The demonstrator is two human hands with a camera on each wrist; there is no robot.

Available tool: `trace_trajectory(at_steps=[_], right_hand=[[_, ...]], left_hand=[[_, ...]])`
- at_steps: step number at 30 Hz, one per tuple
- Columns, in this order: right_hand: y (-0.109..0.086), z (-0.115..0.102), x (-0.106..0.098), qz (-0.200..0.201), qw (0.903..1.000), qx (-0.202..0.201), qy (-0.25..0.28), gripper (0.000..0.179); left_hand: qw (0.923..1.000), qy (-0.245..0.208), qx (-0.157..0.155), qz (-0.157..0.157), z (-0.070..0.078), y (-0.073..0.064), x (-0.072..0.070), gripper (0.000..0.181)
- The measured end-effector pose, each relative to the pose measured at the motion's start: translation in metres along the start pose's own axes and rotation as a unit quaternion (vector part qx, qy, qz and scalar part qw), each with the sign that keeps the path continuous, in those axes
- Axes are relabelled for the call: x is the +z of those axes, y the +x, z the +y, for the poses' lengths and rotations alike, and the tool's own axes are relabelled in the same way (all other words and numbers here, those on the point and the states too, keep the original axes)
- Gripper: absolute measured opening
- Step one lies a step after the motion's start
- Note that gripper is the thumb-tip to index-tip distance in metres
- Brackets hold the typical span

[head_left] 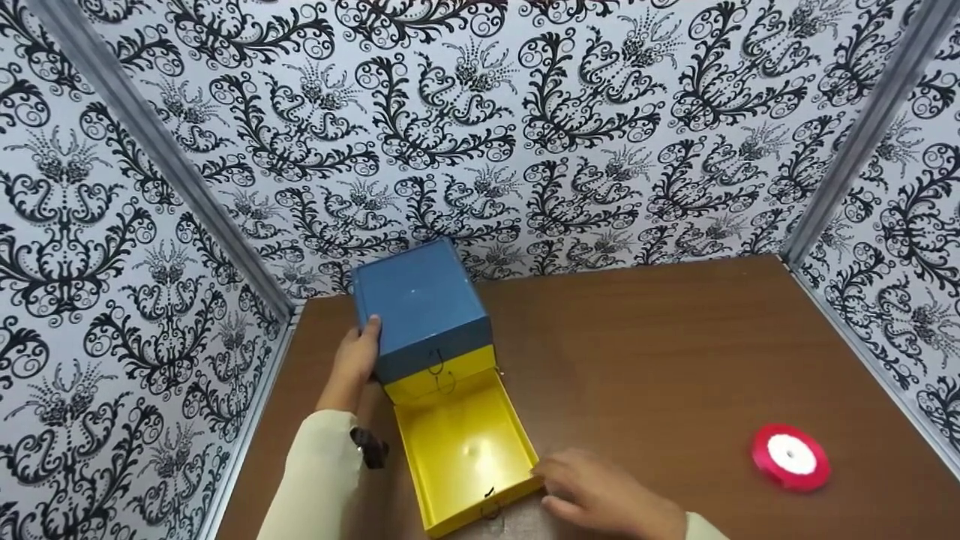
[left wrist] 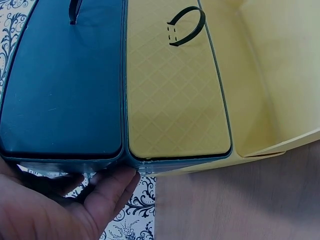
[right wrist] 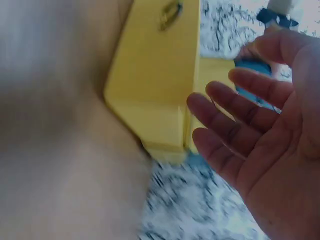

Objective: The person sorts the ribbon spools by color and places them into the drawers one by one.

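Observation:
A small drawer box point(head_left: 420, 289) with a blue top stands near the back left of the table. Its blue drawer front point(left wrist: 62, 90) and yellow drawer front point(left wrist: 177, 95) are flush, each with a dark loop pull. Below them a yellow drawer point(head_left: 469, 439) is pulled far out, its visible floor bare. My left hand point(head_left: 356, 356) holds the box's left side, thumb over the top edge, fingertips against the side wall. At the drawer's front right corner is my right hand point(head_left: 600, 491). Its fingers point(right wrist: 245, 115) are loosely bent and spread, with nothing in the palm.
On the right of the brown table point(head_left: 645, 360) lies a red ribbon spool point(head_left: 791, 457) with a white centre. Patterned walls point(head_left: 480, 135) close in the back and both sides, and the box stands close to the back one.

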State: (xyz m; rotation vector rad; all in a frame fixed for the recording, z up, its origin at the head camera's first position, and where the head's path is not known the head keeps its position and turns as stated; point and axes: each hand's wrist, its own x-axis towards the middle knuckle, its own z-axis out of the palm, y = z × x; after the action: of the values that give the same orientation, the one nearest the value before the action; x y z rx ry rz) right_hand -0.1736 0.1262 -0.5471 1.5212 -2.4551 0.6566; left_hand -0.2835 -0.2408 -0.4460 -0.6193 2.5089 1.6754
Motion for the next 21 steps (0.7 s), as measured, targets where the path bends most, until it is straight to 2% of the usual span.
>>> trace_trajectory(at_steps=[2, 4, 8, 11, 14, 21], right_hand=[[-0.006, 0.008, -0.006, 0.040, 0.9965, -0.015, -0.072, 0.025], [-0.013, 0.018, -0.013, 0.068, 0.9921, -0.009, -0.105, 0.024], [-0.033, 0.042, -0.029, 0.118, 0.9849, 0.015, -0.125, 0.027], [-0.050, 0.062, -0.038, 0.167, 0.9763, 0.018, -0.136, 0.028], [-0.067, 0.078, -0.046, 0.187, 0.9719, 0.035, -0.139, 0.030], [-0.108, 0.099, -0.065, 0.199, 0.9601, 0.092, -0.174, 0.034]], left_hand=[[1.0000, 0.000, 0.000, -0.001, 0.000, 0.000, 0.000, 0.075], [0.9999, -0.004, -0.004, -0.009, 0.001, -0.001, -0.001, 0.077], [0.9998, -0.002, -0.011, -0.019, 0.003, -0.003, -0.002, 0.078], [0.9998, 0.001, -0.013, -0.018, 0.003, -0.003, -0.002, 0.077], [0.9998, -0.002, -0.013, -0.015, 0.003, -0.003, -0.001, 0.077], [0.9998, 0.015, -0.007, -0.014, 0.002, -0.002, -0.004, 0.078]])
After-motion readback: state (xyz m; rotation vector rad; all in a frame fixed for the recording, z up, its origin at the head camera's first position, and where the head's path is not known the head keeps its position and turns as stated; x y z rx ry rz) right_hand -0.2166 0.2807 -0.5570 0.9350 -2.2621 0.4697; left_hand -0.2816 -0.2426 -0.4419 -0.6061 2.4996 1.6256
